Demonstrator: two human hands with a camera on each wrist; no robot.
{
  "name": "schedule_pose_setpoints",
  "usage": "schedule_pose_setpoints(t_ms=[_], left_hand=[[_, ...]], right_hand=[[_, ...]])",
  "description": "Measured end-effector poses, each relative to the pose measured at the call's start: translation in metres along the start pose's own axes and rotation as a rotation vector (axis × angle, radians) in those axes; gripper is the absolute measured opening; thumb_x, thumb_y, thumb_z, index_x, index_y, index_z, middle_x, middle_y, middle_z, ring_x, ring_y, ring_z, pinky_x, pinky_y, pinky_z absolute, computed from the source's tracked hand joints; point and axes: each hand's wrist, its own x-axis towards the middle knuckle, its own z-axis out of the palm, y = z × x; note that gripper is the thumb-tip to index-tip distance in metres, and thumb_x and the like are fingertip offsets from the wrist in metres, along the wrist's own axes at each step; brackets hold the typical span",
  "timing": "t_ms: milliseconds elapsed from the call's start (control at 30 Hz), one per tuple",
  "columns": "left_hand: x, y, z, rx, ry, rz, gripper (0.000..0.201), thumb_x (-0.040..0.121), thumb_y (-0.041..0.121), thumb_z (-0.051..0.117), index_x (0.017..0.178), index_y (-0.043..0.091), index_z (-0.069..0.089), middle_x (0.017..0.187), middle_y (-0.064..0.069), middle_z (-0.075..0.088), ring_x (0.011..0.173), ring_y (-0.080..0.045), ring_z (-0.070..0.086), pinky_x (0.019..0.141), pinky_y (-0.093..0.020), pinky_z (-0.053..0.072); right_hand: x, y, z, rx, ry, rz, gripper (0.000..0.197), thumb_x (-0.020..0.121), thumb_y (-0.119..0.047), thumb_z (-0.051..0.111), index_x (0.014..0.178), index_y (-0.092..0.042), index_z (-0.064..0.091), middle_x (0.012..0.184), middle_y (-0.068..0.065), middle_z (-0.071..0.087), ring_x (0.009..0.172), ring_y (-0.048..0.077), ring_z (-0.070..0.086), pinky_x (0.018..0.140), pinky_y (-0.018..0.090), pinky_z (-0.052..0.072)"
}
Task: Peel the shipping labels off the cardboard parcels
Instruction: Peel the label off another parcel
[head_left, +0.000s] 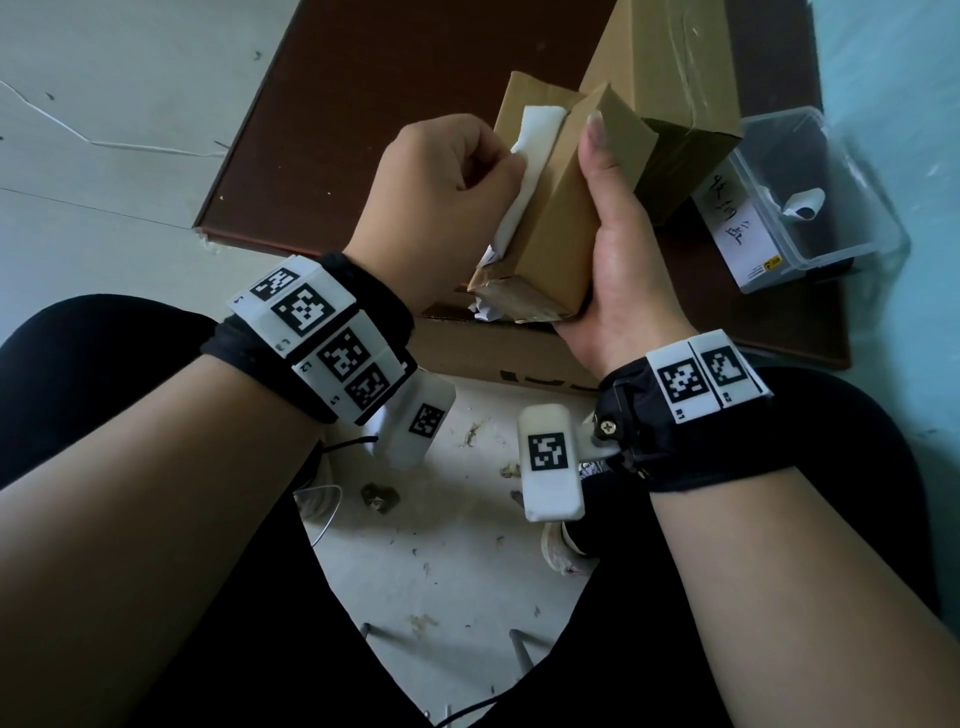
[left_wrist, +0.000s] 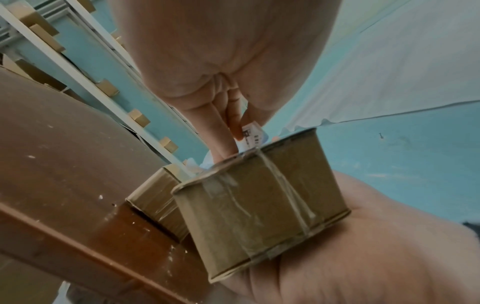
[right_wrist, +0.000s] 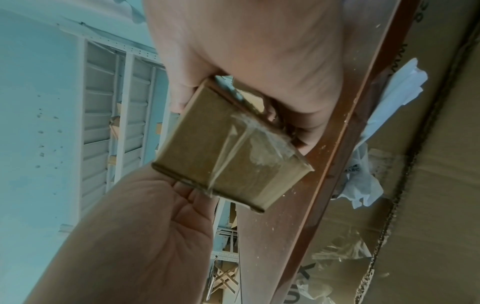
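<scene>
Cardboard fills our grip — our right hand (head_left: 613, 244) wraps the small parcel (head_left: 550, 223), thumb up along its side, holding it above the brown board (head_left: 363, 104). Our left hand (head_left: 441, 176) is curled, pinching the white shipping label (head_left: 530, 171) partly lifted from the parcel's top face. Right of the parcel sits 1 clear plastic box (head_left: 810, 208), on the board.

Small matt brown cardboard parcel (head_left: 558, 208) with glossy, wrinkled clear tape, white matt paper shipping label (head_left: 524, 176) crumpled, dark brown smooth wooden worktop (head_left: 363, 104) at 12 o'clock, clear glossy plastic tub (head_left: 831, 171) at 2 o'clock
</scene>
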Motion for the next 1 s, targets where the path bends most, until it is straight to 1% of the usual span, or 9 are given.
schedule_pose_setpoints(t_ms=[67, 233, 333, 433, 533, 600, 700, 800, 1000], left_hand=[[-0.001, 0.001, 0.000, -0.009, -0.004, -0.020, 0.022, 0.099, 0.022, 0.067, 0.085, 0.006, 0.070, 0.061, 0.011, 0.054, 0.050, 0.000, 0.047, 0.052, -0.011, 0.036], [-0.004, 0.001, 0.003, -0.114, -0.018, -0.092, 0.018, 0.100, 0.014, 0.063, 0.092, -0.002, 0.067, 0.072, -0.010, 0.068, 0.069, -0.030, 0.071, 0.062, -0.041, 0.060], [-0.007, 0.007, 0.002, -0.248, -0.047, -0.122, 0.004, 0.099, 0.006, 0.062, 0.099, 0.008, 0.058, 0.084, -0.013, 0.070, 0.068, -0.020, 0.072, 0.062, -0.032, 0.060], [-0.004, 0.009, 0.000, -0.284, -0.095, -0.101, 0.029, 0.099, 0.005, 0.058, 0.126, 0.015, 0.055, 0.105, -0.024, 0.069, 0.078, -0.030, 0.073, 0.066, -0.032, 0.061], [-0.004, 0.012, 0.000, -0.312, -0.134, -0.119, 0.042, 0.104, 0.013, 0.052, 0.145, 0.019, 0.046, 0.109, -0.019, 0.070, 0.086, -0.027, 0.075, 0.073, -0.040, 0.064], [-0.004, 0.015, -0.002, -0.347, -0.112, -0.163, 0.027, 0.113, 0.025, 0.044, 0.138, 0.021, 0.049, 0.113, -0.013, 0.069, 0.082, -0.013, 0.073, 0.068, -0.029, 0.061], [-0.002, 0.016, -0.003, -0.286, -0.095, -0.177, 0.029, 0.113, 0.044, 0.038, 0.127, 0.026, 0.056, 0.117, -0.010, 0.068, 0.087, -0.018, 0.072, 0.069, -0.038, 0.064], [-0.002, 0.009, -0.001, -0.182, -0.091, -0.208, 0.044, 0.108, 0.033, 0.056, 0.147, 0.013, 0.049, 0.105, 0.001, 0.075, 0.083, -0.017, 0.072, 0.075, -0.046, 0.065], [-0.002, 0.004, 0.002, -0.126, -0.008, -0.155, 0.049, 0.096, 0.024, 0.075, 0.139, 0.010, 0.056, 0.099, 0.005, 0.077, 0.081, -0.011, 0.070, 0.077, -0.039, 0.062]], right_hand=[[0.000, 0.001, -0.001, -0.003, -0.008, 0.004, 0.052, 0.109, -0.057, 0.060, 0.137, -0.014, 0.070, 0.130, 0.019, 0.078, 0.117, 0.035, 0.079, 0.098, 0.056, 0.065], [0.004, 0.002, -0.003, -0.001, -0.024, -0.005, 0.058, 0.109, -0.059, 0.057, 0.140, -0.011, 0.070, 0.138, 0.024, 0.072, 0.124, 0.040, 0.075, 0.107, 0.059, 0.060], [0.007, 0.004, -0.006, 0.019, -0.023, -0.020, 0.063, 0.108, -0.061, 0.059, 0.143, -0.009, 0.069, 0.142, 0.026, 0.069, 0.125, 0.043, 0.072, 0.111, 0.063, 0.056], [0.008, 0.004, -0.006, -0.021, -0.011, -0.019, 0.064, 0.105, -0.063, 0.064, 0.140, -0.011, 0.072, 0.138, 0.024, 0.073, 0.126, 0.044, 0.073, 0.105, 0.064, 0.060], [0.006, 0.000, -0.006, -0.095, -0.001, -0.043, 0.063, 0.102, -0.064, 0.068, 0.139, -0.013, 0.072, 0.123, 0.017, 0.079, 0.107, 0.038, 0.080, 0.090, 0.056, 0.066], [0.004, -0.002, -0.008, -0.114, -0.009, -0.061, 0.063, 0.103, -0.061, 0.068, 0.137, -0.009, 0.072, 0.109, 0.015, 0.078, 0.094, 0.036, 0.078, 0.086, 0.055, 0.065], [0.003, -0.004, -0.009, -0.089, -0.033, -0.075, 0.060, 0.105, -0.061, 0.064, 0.138, -0.011, 0.071, 0.122, 0.018, 0.079, 0.110, 0.039, 0.079, 0.099, 0.062, 0.062], [0.002, -0.005, -0.007, -0.092, -0.041, -0.093, 0.056, 0.108, -0.059, 0.061, 0.142, -0.015, 0.068, 0.133, 0.021, 0.076, 0.120, 0.040, 0.077, 0.103, 0.063, 0.061], [0.001, -0.003, -0.005, -0.109, -0.038, -0.095, 0.059, 0.106, -0.060, 0.063, 0.144, -0.015, 0.066, 0.133, 0.020, 0.076, 0.120, 0.039, 0.077, 0.104, 0.062, 0.061]])
